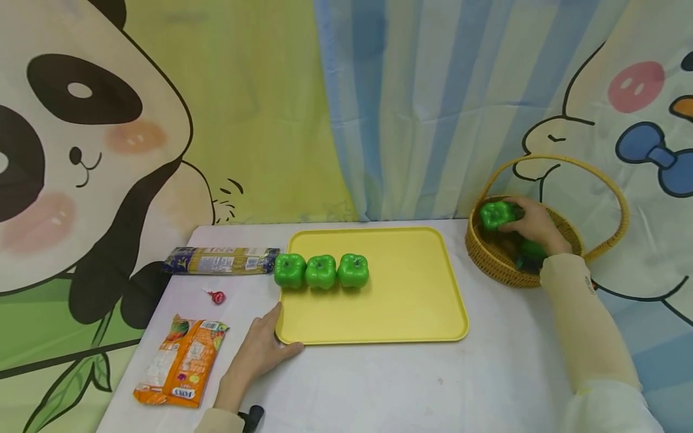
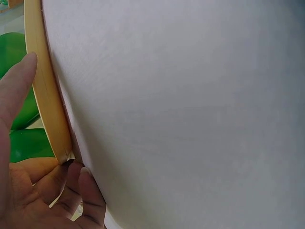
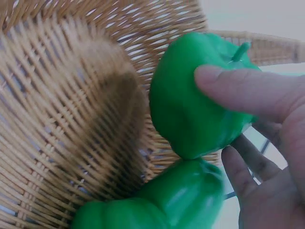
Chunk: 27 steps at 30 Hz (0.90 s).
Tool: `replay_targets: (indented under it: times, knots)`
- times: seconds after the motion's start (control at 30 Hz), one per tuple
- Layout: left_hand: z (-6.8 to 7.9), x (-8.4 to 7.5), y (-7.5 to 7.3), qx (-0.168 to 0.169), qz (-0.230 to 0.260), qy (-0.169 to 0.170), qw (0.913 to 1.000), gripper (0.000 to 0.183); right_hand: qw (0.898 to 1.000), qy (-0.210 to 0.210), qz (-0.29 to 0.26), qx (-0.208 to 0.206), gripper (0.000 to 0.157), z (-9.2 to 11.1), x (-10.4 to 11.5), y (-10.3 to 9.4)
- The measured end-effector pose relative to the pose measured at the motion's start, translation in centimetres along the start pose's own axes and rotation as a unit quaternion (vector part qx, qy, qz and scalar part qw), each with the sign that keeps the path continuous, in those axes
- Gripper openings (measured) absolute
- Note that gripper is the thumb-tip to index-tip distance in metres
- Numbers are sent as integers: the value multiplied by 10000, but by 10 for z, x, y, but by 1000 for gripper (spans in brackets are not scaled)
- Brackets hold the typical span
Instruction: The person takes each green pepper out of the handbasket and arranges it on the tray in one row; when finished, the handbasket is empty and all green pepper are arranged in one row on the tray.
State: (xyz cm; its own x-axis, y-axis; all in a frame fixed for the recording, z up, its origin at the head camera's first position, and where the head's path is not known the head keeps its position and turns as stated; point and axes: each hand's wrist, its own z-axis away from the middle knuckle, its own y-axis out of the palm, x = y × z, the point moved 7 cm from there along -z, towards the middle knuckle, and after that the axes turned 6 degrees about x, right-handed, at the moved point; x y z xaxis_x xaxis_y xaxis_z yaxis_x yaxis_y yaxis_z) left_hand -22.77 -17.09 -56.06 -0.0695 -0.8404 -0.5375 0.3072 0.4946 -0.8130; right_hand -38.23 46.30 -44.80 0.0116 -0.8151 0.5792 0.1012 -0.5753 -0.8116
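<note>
In the head view my right hand (image 1: 535,227) reaches into a wicker basket (image 1: 489,264) and grips a green bell pepper (image 1: 494,215) near the far left of the rim. The right wrist view shows the thumb (image 3: 224,86) across this pepper's side, below its stem. Another green pepper (image 3: 186,195) lies under it in the basket. My left hand (image 1: 258,349) holds the near left corner of a yellow tray (image 1: 411,288); its fingertips (image 2: 88,179) curl at the rim. On the tray, three green bell peppers (image 1: 322,272) form a row toward the left side.
Left of the tray lies a long packet (image 1: 222,261) in blue and clear wrapping, its end close by the leftmost pepper. A small red lollipop (image 1: 218,297) and an orange snack bag (image 1: 186,361) lie nearer. The basket's tall handle (image 1: 614,192) arches over its opening. Printed curtains hang behind.
</note>
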Motion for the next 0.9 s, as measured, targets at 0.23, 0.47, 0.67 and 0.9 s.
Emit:
replay_targets:
  times: [0.23,0.47,0.67,0.9]
  knots:
    - [1,1,0,62,-27,-71,10000,118,9957,131,-824,-393,95,27,19,-10]
    - [0,-2,2,18,-119,-89,9999,119,9908,47,-1017,-893,92,46,42,-13]
    - [1,-1,4,47,-145,-181,9997,119,9811,-674,-1164,-1392,75,54,73,-4]
    - [1,-2,0,43,-78,-130,9999,118,9785,-1016,-1441,-1074,73,59,103,29]
